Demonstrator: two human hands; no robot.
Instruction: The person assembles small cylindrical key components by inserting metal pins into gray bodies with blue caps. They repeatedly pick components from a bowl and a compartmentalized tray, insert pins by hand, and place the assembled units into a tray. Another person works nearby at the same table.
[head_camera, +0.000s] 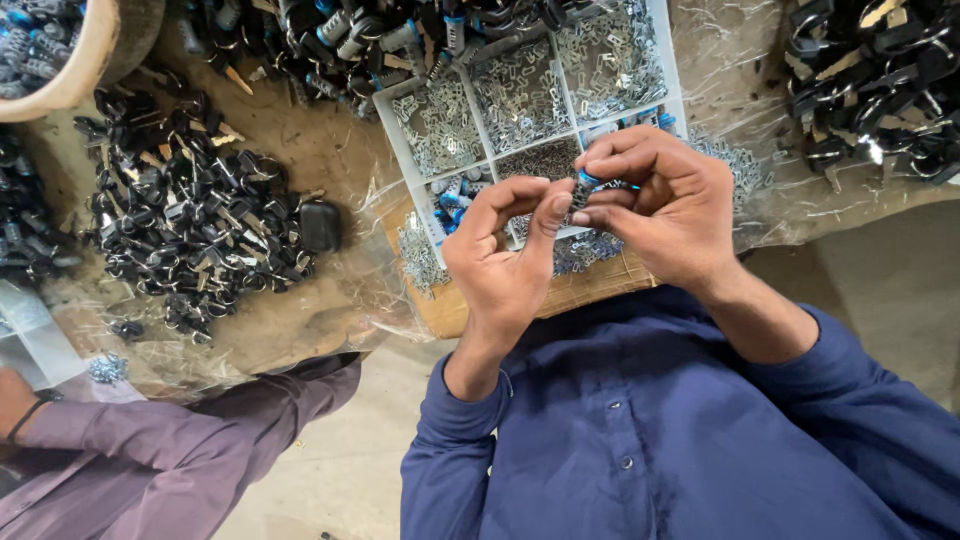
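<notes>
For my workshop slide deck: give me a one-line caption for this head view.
Both hands, left hand and right hand, pinch a small blue-and-metal cylinder above a white compartmented plastic tray of small metal parts.

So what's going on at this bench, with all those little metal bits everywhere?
A person in a blue shirt holds a small metal cylinder with a blue end between the fingers of both hands, left hand and right hand, just above a white divided tray of tiny silvery parts. Piles of black-headed keys lie on the plastic-covered table. Another person's purple sleeve shows at lower left.
</notes>
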